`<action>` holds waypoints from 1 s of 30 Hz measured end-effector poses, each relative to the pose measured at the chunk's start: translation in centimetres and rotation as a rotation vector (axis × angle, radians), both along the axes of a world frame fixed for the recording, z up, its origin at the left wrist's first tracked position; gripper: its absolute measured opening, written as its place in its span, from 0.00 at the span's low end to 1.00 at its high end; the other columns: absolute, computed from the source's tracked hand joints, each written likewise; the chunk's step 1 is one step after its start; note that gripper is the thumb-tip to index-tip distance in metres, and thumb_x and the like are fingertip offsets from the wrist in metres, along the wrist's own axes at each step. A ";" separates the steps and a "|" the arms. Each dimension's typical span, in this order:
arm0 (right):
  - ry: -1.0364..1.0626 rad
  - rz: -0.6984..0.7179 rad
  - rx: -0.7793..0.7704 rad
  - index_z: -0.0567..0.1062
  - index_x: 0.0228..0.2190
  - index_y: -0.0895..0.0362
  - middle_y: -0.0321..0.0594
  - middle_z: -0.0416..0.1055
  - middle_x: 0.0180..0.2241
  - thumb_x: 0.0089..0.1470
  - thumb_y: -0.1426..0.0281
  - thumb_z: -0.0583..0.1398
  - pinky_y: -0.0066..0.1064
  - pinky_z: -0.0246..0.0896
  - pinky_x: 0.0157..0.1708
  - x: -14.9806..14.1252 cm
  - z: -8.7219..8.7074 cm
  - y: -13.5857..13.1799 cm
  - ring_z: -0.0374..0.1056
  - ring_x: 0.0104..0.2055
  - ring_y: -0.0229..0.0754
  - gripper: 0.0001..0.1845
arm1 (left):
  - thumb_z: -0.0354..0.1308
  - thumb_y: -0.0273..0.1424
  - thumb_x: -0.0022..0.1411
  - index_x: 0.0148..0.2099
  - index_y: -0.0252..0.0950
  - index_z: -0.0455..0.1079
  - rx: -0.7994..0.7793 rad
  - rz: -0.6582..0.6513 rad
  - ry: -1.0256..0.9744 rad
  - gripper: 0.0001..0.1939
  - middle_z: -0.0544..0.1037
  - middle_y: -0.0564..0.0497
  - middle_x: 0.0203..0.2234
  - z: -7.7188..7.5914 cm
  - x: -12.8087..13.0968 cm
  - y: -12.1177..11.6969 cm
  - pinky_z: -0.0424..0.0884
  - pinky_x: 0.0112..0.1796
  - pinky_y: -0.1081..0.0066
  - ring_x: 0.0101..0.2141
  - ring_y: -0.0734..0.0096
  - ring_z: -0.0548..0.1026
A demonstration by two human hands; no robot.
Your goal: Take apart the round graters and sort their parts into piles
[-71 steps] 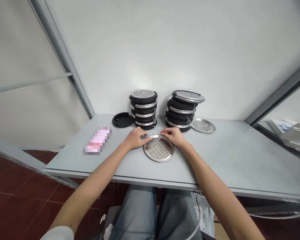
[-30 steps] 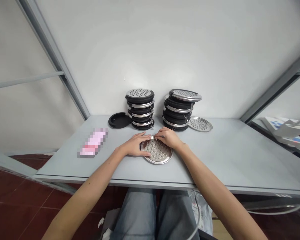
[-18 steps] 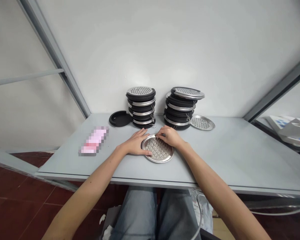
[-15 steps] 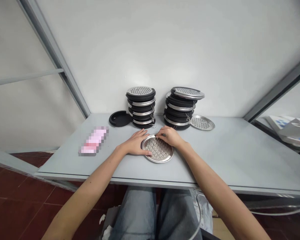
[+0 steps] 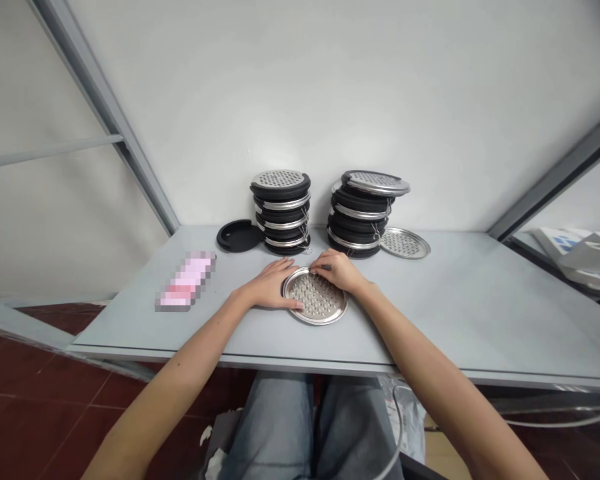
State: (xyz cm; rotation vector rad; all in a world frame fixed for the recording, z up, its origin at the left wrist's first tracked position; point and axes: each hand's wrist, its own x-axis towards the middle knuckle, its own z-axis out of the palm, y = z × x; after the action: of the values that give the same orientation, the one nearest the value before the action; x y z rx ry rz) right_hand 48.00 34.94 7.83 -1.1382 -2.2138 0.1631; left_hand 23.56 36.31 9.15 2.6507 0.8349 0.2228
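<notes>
A round metal grater [image 5: 318, 303] lies on the table in front of me, its raised teeth facing up. Along its left rim rests my left hand [image 5: 273, 285], thumb over the edge and fingers stretched beyond it, gripping the grater from the side. Bent fingers of my right hand [image 5: 337, 270] are pinched together at the far rim; whatever is between the fingertips is hidden. Behind stand a left stack [image 5: 283, 215] and a right stack [image 5: 363, 223] of black round holders and metal graters, with small wire loops on their sides.
A black round holder [image 5: 239, 237] lies beside the left stack. Another round grater [image 5: 406, 243] lies right of the right stack. A blurred pink item [image 5: 186, 283] is on the table's left. Metal frame posts [image 5: 125, 140] border the table [image 5: 480, 307], and papers [image 5: 580, 257] lie far right.
The view has shifted very slightly. Both hands stay at the grater in nearly the same pose.
</notes>
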 end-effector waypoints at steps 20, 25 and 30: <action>0.036 -0.056 -0.063 0.72 0.24 0.57 0.39 0.70 0.26 0.52 0.76 0.61 0.32 0.58 0.35 -0.2 -0.5 0.2 0.63 0.32 0.41 0.06 | 0.59 0.61 0.47 0.68 0.36 0.50 -0.034 -0.007 -0.018 0.54 0.49 0.37 0.66 0.2 -0.2 0.0 0.44 0.63 0.54 0.66 0.48 0.47; 0.041 -0.061 -0.041 0.72 0.24 0.57 0.40 0.70 0.26 0.53 0.75 0.61 0.33 0.58 0.35 -0.3 -0.5 -0.1 0.62 0.33 0.42 0.06 | 0.58 0.61 0.47 0.68 0.35 0.50 -0.022 -0.012 -0.016 0.54 0.50 0.36 0.66 0.1 -0.2 0.0 0.45 0.63 0.54 0.65 0.48 0.47; 0.060 -0.071 -0.007 0.74 0.26 0.57 0.41 0.71 0.27 0.54 0.75 0.60 0.34 0.58 0.36 -0.2 -0.7 -0.2 0.63 0.34 0.44 0.06 | 0.58 0.61 0.48 0.68 0.36 0.51 -0.027 -0.013 -0.033 0.53 0.51 0.38 0.66 0.0 -0.2 0.2 0.46 0.62 0.54 0.65 0.48 0.48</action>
State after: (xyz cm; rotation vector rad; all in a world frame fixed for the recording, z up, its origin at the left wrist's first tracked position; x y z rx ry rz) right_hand 47.83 34.75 7.12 -1.1989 -2.1186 0.1728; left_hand 23.38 36.47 9.18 2.6193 0.8047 0.2495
